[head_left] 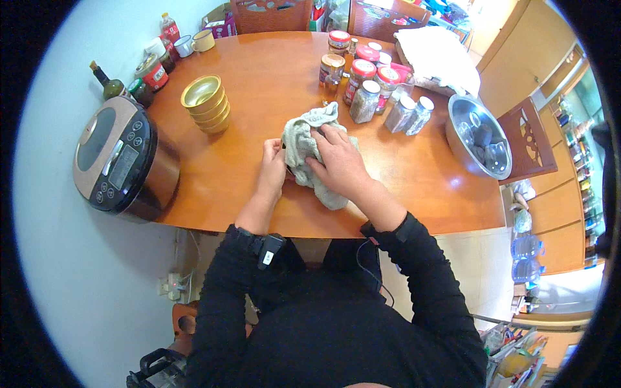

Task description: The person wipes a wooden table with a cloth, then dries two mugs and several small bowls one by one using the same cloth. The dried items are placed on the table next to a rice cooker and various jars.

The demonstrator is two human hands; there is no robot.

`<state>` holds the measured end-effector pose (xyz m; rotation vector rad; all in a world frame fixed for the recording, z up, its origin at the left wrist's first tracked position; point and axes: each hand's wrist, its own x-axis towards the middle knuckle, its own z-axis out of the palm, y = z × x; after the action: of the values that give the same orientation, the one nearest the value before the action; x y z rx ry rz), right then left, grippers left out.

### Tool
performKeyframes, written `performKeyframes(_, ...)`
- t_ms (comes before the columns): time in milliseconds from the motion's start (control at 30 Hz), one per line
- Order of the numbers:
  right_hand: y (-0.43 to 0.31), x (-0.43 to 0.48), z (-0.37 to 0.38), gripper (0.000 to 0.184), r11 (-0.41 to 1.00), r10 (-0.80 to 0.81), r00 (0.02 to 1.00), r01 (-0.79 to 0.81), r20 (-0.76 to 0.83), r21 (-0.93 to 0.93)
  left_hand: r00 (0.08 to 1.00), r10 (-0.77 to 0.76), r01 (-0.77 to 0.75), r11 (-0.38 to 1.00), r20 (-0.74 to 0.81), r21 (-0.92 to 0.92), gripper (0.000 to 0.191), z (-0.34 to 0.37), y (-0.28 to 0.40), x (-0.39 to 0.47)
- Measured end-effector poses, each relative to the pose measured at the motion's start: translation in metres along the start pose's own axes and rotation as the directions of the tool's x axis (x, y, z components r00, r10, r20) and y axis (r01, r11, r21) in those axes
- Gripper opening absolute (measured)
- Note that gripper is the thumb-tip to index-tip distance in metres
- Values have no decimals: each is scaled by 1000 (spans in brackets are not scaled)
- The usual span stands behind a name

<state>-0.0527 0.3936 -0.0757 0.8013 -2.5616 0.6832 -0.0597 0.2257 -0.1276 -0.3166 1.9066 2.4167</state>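
Observation:
My right hand presses a pale green-grey cloth with its fingers bent into the folds, over the near middle of the wooden table. At the cloth's left side, my left hand grips the edge of something dark that is mostly hidden under the cloth; what it is I cannot tell. Left of my hands stands a stack of several yellow-gold bowls. Beyond the cloth, to the right, glass jars with red lids and a jar of spice with a white lid stand close together.
A rice cooker stands at the table's left end, near bottles and mugs along the wall. A steel basin holding dark items and glassware sits at the right edge. Behind it lies a white bag.

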Motion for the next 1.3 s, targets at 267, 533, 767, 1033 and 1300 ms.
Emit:
performKeyframes(267,14,8,1,34,997,34,979,-47,201,60,902,386,-416,895,192,158,49,7,-10,-15)
performKeyframes(533,23,9,-5,40,944,-227,922,130,315,302,832,370,-462,874,413,147,58,-11,-6,-21)
performKeyframes(767,26,19,-14,37,947,-319,824,256,468,194,776,165,-432,843,609,321,68,-25,22,-1)
performKeyframes(1033,18,34,-13,37,897,-253,649,435,717,-77,671,-16,-402,832,742,382,71,-20,49,28)
performKeyframes(1300,31,8,-1,46,957,-13,943,-85,334,278,877,65,-43,997,475,-58,58,3,7,23)
